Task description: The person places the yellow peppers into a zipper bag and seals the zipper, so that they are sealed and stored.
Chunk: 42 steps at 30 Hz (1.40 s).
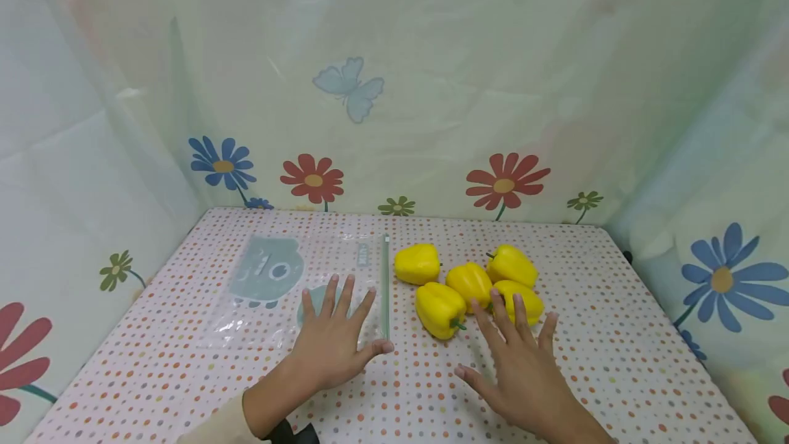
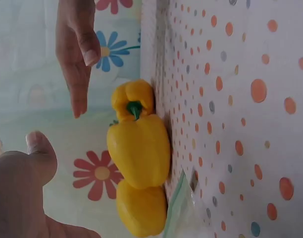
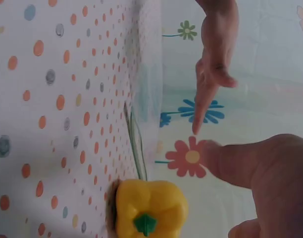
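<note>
Several yellow bell peppers (image 1: pixel 440 310) lie in a cluster right of the table's middle. To their left a clear zip bag (image 1: pixel 327 252) with a grey-green cartoon print lies flat, its green zip strip facing the peppers. My left hand (image 1: pixel 335 348) hovers palm down with spread fingers over the bag's near right part. The right hand (image 1: pixel 524 368), fingers also spread, is held just in front of the peppers, its fingertips overlapping the nearest right one in the head view. Both hands hold nothing. In the left wrist view the peppers (image 2: pixel 139 151) stand beyond the thumb; one pepper (image 3: pixel 150 208) shows in the right wrist view.
A dotted cloth (image 1: pixel 616 362) covers the table. Hanging sheets printed with flowers and butterflies (image 1: pixel 431 88) enclose it at the back and both sides. A black strap or device (image 1: pixel 292 432) sits under the left wrist.
</note>
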Tool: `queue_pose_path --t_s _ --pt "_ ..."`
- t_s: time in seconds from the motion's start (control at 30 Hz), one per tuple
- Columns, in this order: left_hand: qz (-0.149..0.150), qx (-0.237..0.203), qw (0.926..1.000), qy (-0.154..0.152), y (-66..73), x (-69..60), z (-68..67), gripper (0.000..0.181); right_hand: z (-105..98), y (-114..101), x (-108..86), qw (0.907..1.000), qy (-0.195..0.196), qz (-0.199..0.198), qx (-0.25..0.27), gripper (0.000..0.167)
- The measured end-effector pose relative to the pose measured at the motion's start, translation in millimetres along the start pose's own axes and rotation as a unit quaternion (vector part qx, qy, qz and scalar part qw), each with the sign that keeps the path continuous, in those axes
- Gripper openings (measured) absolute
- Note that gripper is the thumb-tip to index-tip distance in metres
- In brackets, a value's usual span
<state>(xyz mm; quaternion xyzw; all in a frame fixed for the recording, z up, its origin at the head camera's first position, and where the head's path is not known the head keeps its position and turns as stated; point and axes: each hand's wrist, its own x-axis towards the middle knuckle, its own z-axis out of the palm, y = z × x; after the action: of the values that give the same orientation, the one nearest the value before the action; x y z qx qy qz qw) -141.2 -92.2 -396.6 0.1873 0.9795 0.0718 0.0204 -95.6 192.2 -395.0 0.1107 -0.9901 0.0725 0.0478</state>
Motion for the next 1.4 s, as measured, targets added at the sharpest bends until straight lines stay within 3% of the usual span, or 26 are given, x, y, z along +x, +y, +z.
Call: queue_pose_path --t_s 0.23,0.37,0.5,0.63,0.8,0.9,0.97,1.2,1.4 --pt "0.018 0.005 0.9994 0.029 -1.2 23.7 -1.9 0.065 -5.2 -14.7 10.6 0.9980 0.008 -0.029 0.055 0.080" --pt "0.014 -0.082 0.9963 0.022 -7.8 40.8 3.0 0.037 -3.9 -36.1 24.5 0.9893 -0.011 -0.043 0.139 0.055" --pt "-0.003 -0.200 0.9796 0.020 -15.7 53.7 13.6 0.019 10.9 -52.6 44.4 0.9701 -0.030 -0.079 0.227 0.036" --pt "-0.006 -0.257 0.9654 0.043 -18.6 62.1 24.2 0.014 34.4 -60.6 62.9 0.9462 -0.058 -0.091 0.305 0.022" --pt "-0.028 -0.252 0.9664 0.042 -19.3 71.9 37.0 0.010 60.0 -63.7 78.1 0.9190 -0.081 -0.050 0.383 0.017" --pt "-0.031 -0.245 0.9685 0.033 -18.4 78.1 43.0 0.016 65.0 -64.7 82.7 0.9082 -0.085 -0.028 0.409 0.018" --pt "-0.031 -0.247 0.9681 0.033 -17.7 81.9 45.8 0.018 66.4 -66.6 85.2 0.9109 -0.082 -0.028 0.403 0.019" --pt "-0.049 -0.234 0.9705 0.034 -16.1 87.8 53.1 0.027 76.3 -71.3 88.9 0.9465 -0.045 -0.032 0.318 0.023" --pt "-0.064 -0.197 0.9780 0.024 -12.8 92.5 59.3 0.048 82.3 -72.1 86.1 0.9540 -0.044 -0.023 0.296 0.030"
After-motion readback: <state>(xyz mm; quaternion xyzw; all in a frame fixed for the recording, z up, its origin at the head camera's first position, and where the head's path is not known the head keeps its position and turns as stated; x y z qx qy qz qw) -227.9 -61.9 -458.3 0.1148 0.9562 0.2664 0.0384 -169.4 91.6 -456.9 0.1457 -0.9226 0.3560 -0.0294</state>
